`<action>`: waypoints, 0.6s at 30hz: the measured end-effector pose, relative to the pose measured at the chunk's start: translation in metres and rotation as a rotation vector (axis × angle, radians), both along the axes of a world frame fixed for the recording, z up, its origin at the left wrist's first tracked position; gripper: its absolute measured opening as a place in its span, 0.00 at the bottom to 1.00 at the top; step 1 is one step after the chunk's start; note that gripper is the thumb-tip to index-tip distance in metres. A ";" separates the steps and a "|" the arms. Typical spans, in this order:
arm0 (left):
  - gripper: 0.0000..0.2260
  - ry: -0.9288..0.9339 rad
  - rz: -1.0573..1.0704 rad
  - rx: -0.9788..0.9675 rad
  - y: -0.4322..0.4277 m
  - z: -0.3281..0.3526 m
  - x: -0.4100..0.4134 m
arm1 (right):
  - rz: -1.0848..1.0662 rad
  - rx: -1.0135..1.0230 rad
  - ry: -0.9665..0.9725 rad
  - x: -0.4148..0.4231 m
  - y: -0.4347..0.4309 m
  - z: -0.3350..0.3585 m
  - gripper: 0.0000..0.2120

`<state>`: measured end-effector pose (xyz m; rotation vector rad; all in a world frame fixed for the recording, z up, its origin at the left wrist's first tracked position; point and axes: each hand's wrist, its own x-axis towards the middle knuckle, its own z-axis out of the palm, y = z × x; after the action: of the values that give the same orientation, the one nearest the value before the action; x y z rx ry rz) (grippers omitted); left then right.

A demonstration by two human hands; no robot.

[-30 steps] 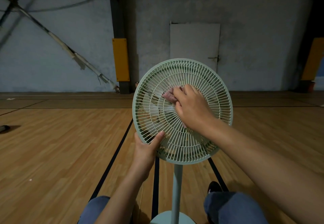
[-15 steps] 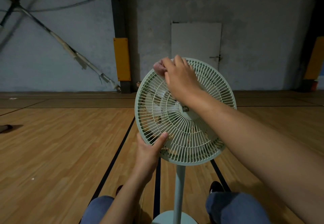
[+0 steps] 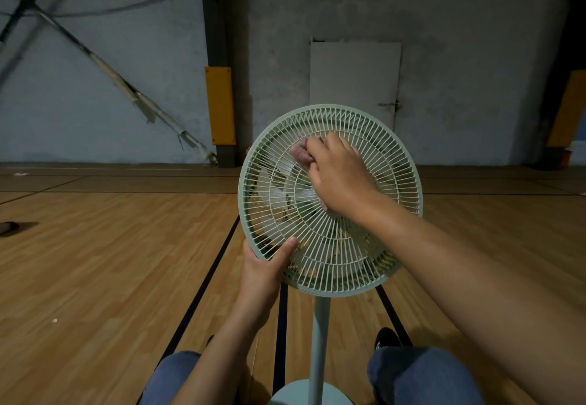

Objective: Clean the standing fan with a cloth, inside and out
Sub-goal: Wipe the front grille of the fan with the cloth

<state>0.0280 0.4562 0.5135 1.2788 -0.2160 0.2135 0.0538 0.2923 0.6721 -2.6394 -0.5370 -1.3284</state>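
While the pale green standing fan [image 3: 329,246] sits dead centre of the frame on its thin pole, its round front grille faces the camera, white blades showing behind the wires. Right hand [image 3: 339,179] has its fingers curled round a bunched pinkish cloth [image 3: 300,154], pressing it against the upper middle of the grille. Left hand [image 3: 264,273] grips the rim at the lower left, thumb lying over the front wires, the other fingers hidden behind. Blue-trousered knees [image 3: 415,376] sit either side of the pole at the bottom. Wooden floor [image 3: 95,262] with black lines all round, grey wall and a yellow pad [image 3: 220,106] behind.
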 end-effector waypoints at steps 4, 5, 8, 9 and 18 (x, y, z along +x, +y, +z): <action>0.35 -0.001 -0.002 0.003 -0.002 0.000 0.001 | -0.007 -0.003 -0.005 -0.008 -0.011 -0.015 0.12; 0.35 -0.005 0.000 0.006 -0.002 0.000 0.001 | -0.010 -0.005 -0.001 -0.010 -0.014 -0.018 0.12; 0.35 -0.021 0.003 0.003 -0.002 0.001 0.000 | -0.016 -0.020 0.018 -0.014 -0.019 -0.025 0.11; 0.34 -0.025 0.001 0.000 -0.003 0.001 0.000 | -0.017 -0.020 0.021 -0.015 -0.020 -0.026 0.11; 0.32 -0.031 -0.010 -0.015 -0.003 0.002 0.000 | -0.040 0.037 -0.011 -0.008 -0.014 -0.008 0.13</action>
<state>0.0283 0.4529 0.5153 1.2603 -0.2471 0.2261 0.0459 0.2782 0.6638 -2.6277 -0.4587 -1.3518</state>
